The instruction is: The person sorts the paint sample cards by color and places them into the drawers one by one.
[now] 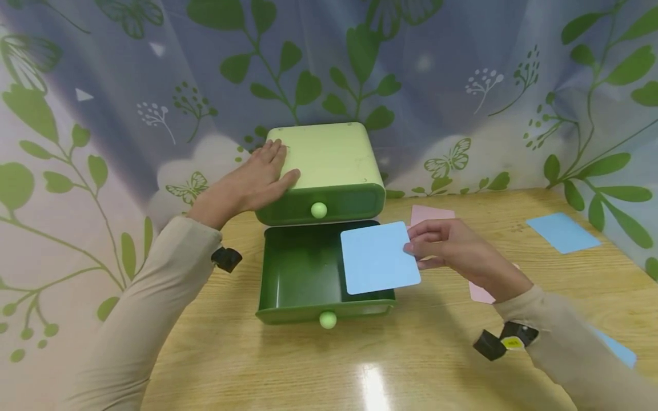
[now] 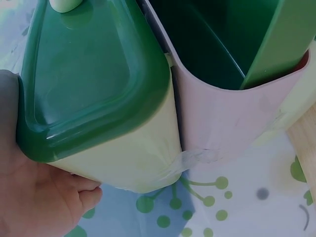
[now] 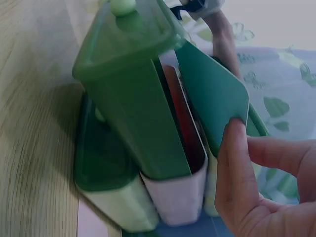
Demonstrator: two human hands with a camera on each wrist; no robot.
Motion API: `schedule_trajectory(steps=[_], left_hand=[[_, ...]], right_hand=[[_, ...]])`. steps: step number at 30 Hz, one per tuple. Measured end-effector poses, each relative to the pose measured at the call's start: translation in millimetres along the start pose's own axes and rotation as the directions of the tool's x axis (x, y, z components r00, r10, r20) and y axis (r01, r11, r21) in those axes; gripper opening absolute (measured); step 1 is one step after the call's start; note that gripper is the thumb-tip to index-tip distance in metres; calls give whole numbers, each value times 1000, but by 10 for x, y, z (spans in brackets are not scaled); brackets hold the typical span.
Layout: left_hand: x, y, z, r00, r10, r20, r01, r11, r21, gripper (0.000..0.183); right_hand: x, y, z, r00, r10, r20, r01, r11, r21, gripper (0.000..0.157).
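A drawer box (image 1: 324, 154) with a pale green top and dark green fronts stands at the back of the table. Its pink middle section (image 2: 232, 116) has a dark green drawer (image 1: 300, 268) pulled out toward me; the top drawer, with a round knob (image 1: 319, 210), is closed. My left hand (image 1: 254, 177) rests flat on the box's top, at its left edge, with fingers straight. Between thumb and fingers, my right hand (image 1: 452, 251) pinches a square blue card (image 1: 380, 258) by its right edge. The card is over the right part of the pulled-out drawer, hiding some of its inside.
On the table's right side lie a blue card (image 1: 563, 233), a pink card (image 1: 432, 213) behind my right hand, another pink card (image 1: 480, 293) partly under the wrist, and a blue one (image 1: 617, 347) beside the sleeve. A leaf-patterned curtain (image 1: 437, 85) hangs behind the box.
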State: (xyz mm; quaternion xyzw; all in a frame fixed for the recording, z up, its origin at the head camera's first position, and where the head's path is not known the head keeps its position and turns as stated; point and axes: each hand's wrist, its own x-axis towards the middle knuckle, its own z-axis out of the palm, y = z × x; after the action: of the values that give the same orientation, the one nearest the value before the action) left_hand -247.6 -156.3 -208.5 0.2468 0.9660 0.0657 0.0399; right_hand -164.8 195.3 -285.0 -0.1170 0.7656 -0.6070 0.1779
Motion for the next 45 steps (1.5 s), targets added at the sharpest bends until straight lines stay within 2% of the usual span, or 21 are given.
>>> schedule_trajectory(steps=[4, 11, 16, 22, 29, 37, 45], left_hand=[[-7, 7, -2, 1000, -6, 7, 6, 1000, -5, 76], [-7, 12, -8, 1000, -7, 20, 7, 1000, 5, 76], [-7, 11, -14, 1000, -8, 24, 8, 1000, 6, 76], [-4, 9, -9, 1000, -8, 22, 8, 1000, 1, 77], [3, 13, -2, 1000, -11, 17, 10, 1000, 4, 77], [1, 25, 13, 1000, -8, 7, 8, 1000, 11, 77], [1, 15, 4, 1000, -10, 11, 10, 1000, 2, 76]], right_hand=[[119, -40, 213, 1000, 3, -7, -3, 1000, -10, 39], [283, -84, 531, 1000, 15, 13, -15, 1000, -11, 33], [371, -70, 684, 999, 11, 53, -13, 999, 31, 37], [448, -63, 816, 998, 3, 68, -4, 1000, 23, 40], [501, -118, 917, 997, 24, 74, -24, 1000, 3, 41], [491, -146, 982, 989, 93, 115, -102, 992, 74, 48], [391, -184, 886, 991, 48, 126, -58, 995, 77, 49]])
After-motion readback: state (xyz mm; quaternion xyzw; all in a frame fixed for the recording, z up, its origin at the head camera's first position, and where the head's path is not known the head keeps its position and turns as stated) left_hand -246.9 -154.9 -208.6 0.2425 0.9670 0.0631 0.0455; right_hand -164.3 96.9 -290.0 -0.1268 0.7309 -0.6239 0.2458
